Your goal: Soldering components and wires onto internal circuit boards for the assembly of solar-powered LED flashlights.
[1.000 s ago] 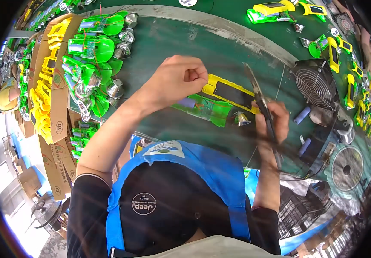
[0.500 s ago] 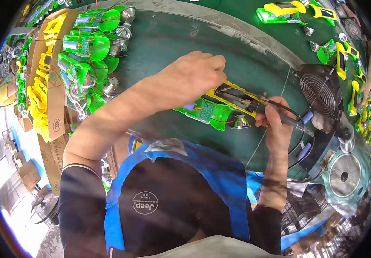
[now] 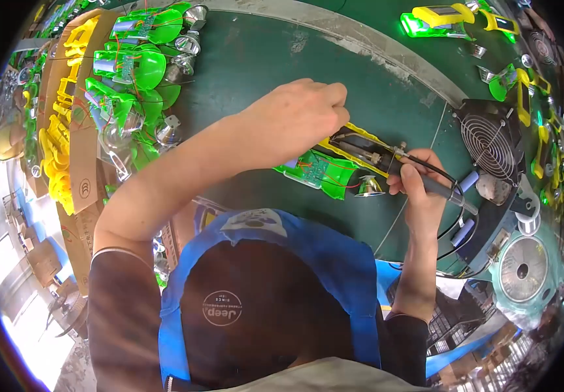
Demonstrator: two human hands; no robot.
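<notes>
Left hand pinches the yellow plastic housing; right hand clasps the black soldering iron, joint seemingly unfinished mid-worktop.

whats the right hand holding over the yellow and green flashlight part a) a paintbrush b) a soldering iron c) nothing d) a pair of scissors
b: the right hand grips a dark, pen-like soldering iron with a cable trailing from its rear end, its tip pointed into the yellow and green flashlight part, which the left hand steadies on the green table.
</notes>
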